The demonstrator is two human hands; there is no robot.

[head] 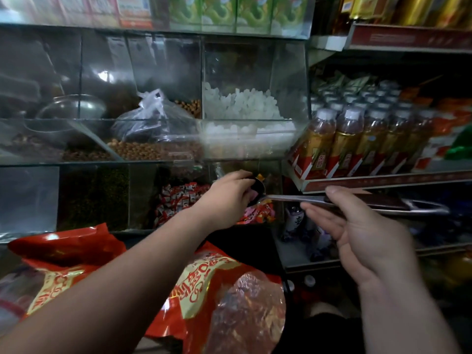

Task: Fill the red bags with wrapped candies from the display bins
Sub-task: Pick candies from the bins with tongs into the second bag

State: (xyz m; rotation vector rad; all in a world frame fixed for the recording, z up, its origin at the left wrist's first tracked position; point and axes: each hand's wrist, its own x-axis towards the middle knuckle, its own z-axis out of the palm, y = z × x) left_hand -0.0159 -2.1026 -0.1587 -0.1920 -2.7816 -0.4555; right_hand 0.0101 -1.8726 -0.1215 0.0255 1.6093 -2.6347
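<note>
Closest to you, your right hand [362, 233] holds the long metal scoop [301, 198] by its handle. The thumb lies on top and the fingers are only half curled under it. The scoop lies nearly level and points left.

Below your left forearm there are two red bags. The centre red bag [204, 284] has a clear window and yellow print. The left red bag [63, 249] has its mouth open upward.

Further on, your left hand [229, 198] is inside the lower display bin [143, 198], right at the bowl end of the scoop. Its fingers are curled downward over the bowl. I cannot tell if they have a candy in the grip.

The wrapped candies lie in this bin: red-and-white candies [176, 200] just left of the hand, and orange-pink candies [263, 213] under the scoop bowl.

Above, the upper bins contain brown nuts [153, 150], a knotted plastic bag [150, 116], white lumps [245, 106] and a metal bowl [71, 111]. On the right shelf stand drink bottles [357, 139].
</note>
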